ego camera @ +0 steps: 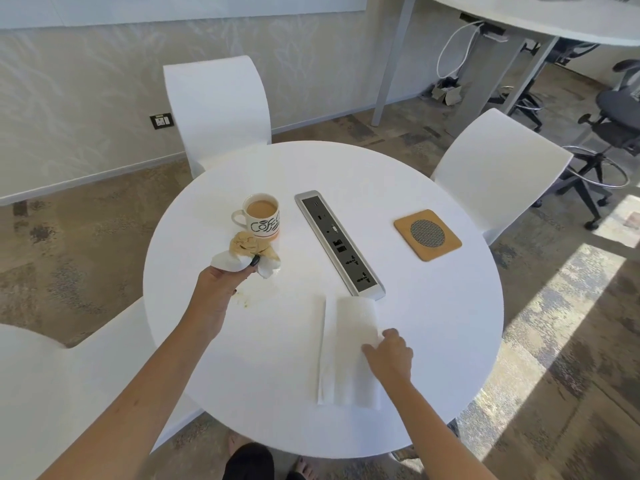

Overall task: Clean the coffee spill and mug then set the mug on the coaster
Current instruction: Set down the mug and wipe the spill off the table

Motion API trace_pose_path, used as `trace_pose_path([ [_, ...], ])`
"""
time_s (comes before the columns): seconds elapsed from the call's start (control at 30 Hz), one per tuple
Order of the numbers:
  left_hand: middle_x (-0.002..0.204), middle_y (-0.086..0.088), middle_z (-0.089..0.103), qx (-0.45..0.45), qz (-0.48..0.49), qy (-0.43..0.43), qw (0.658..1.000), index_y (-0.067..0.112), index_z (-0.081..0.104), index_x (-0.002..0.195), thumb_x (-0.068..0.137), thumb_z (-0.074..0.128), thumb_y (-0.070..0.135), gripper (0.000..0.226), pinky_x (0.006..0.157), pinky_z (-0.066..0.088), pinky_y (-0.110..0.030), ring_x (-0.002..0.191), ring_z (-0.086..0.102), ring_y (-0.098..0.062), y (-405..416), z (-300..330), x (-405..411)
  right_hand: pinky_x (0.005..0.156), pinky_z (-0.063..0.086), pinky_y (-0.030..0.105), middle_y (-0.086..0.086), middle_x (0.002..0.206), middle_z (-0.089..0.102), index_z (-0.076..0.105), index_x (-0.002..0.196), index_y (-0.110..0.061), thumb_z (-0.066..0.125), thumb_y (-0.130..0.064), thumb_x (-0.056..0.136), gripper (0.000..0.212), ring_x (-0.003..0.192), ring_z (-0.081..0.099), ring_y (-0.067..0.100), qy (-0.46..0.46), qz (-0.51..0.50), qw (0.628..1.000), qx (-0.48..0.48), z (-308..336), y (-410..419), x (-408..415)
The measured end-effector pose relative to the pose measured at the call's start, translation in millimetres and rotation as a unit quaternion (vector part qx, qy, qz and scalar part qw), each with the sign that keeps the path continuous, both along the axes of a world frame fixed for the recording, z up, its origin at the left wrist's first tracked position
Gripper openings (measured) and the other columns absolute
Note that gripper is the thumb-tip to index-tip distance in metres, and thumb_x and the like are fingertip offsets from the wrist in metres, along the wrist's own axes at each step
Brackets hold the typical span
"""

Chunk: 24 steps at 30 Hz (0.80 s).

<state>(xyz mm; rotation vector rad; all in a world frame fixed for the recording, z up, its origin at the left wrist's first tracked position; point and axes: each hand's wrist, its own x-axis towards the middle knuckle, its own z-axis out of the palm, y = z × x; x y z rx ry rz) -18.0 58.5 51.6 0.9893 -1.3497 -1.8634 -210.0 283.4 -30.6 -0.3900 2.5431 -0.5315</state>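
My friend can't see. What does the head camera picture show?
A person's left hand grips a coffee-stained tissue beside a full mug on a round white table. The right hand touches a clean paper towel; a cork coaster waits past the power strip.

Bare forearms without sleeves, dark-painted nails on the left grip, seemingly bare feet.

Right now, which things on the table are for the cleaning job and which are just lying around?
For the job: mug, stained tissue in left hand, clean tissues under right hand, leftover spill, coaster.

Just lying about: power strip, white chairs.
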Motion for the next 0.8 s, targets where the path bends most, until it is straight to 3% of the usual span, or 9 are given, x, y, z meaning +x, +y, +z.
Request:
trace_pose_path([
  [0.13,0.069,0.021,0.067,0.011,0.009,-0.002,1.0,0.039,0.074,0.073,0.056,0.076,0.04,0.017,0.07,0.032,-0.031,0.065,0.058,0.009,-8,-5,13,0.07,0.052,0.036,0.003,0.08,0.066,0.066,0.084,-0.017,0.059,-0.016,0.08,0.009,0.078,0.061,0.024,-0.104,-0.006,0.99,-0.095,12,-1,-6],
  [0.17,0.069,0.022,0.067,0.011,0.009,-0.004,1.0,0.039,0.074,0.074,0.054,0.075,0.044,0.021,0.071,0.032,-0.031,0.067,0.058,0.008,-10,-7,17,0.066,0.051,0.035,0.003,0.074,0.064,0.067,0.08,-0.021,0.055,-0.017,0.082,0.013,0.073,0.058,0.022,-0.107,0.007,0.987,-0.119,15,-1,-6],
  [0.3,0.072,0.023,0.069,0.008,0.024,-0.018,1.0,0.039,0.073,0.073,0.053,0.074,0.049,0.022,0.074,0.034,-0.035,0.077,0.061,0.004,-18,-16,37,0.063,0.049,0.022,-0.004,0.091,0.069,0.062,0.109,-0.047,0.039,-0.022,0.095,0.036,0.076,0.058,0.012,-0.152,0.048,0.964,-0.215,32,-9,-1],
  [0.37,0.077,0.023,0.07,0.003,0.025,-0.025,0.999,0.038,0.073,0.076,0.057,0.073,0.049,0.022,0.077,0.035,-0.037,0.08,0.063,0.007,-25,-21,48,0.067,0.058,0.029,-0.002,0.101,0.068,0.064,0.11,-0.042,0.038,-0.016,0.097,0.039,0.085,0.063,0.016,-0.216,0.036,0.939,-0.267,39,-20,6],
  [0.47,0.081,0.023,0.071,-0.014,0.016,-0.037,0.999,0.039,0.073,0.08,0.065,0.069,0.046,0.016,0.078,0.037,-0.04,0.082,0.063,0.008,-38,-30,62,0.078,0.056,0.038,0.004,0.11,0.068,0.074,0.096,-0.024,0.043,-0.006,0.095,0.036,0.095,0.064,0.02,-0.233,0.014,0.921,-0.313,46,-41,16],
  [0.53,0.083,0.023,0.072,-0.023,0.008,-0.039,0.999,0.041,0.073,0.082,0.071,0.067,0.04,0.012,0.078,0.039,-0.037,0.081,0.063,0.01,-47,-36,70,0.081,0.056,0.03,-0.006,0.107,0.071,0.074,0.095,-0.027,0.056,-0.018,0.092,0.02,0.096,0.065,0.01,-0.184,0.039,0.929,-0.319,49,-59,26],
  [0.63,0.087,0.021,0.07,-0.038,-0.011,-0.034,0.999,0.036,0.073,0.088,0.09,0.058,0.021,0.021,0.075,0.05,-0.019,0.083,0.063,0.007,-61,-46,78,0.075,0.05,0.017,-0.013,0.098,0.072,0.074,0.092,-0.026,0.069,-0.017,0.085,0.013,0.089,0.068,0.008,0.07,0.148,0.942,-0.293,54,-88,37],
  [0.7,0.091,0.01,0.069,-0.035,-0.028,-0.041,0.998,0.026,0.072,0.092,0.096,0.05,0.013,0.025,0.076,0.048,-0.014,0.086,0.063,0.001,-73,-51,83,0.07,0.053,0.022,0.0,0.105,0.073,0.067,0.113,-0.015,0.065,0.002,0.082,0.035,0.088,0.07,0.02,0.234,0.212,0.915,-0.252,53,-112,44],
  [0.8,0.101,-0.013,0.065,-0.043,-0.046,-0.04,0.997,0.006,0.067,0.096,0.092,0.056,0.022,0.02,0.087,0.047,-0.027,0.099,0.062,-0.02,-92,-58,89,0.058,0.056,0.035,0.01,0.126,0.063,0.04,0.141,-0.006,0.058,0.017,0.076,0.072,0.093,0.069,0.029,0.293,0.26,0.905,-0.165,47,-146,46],
])
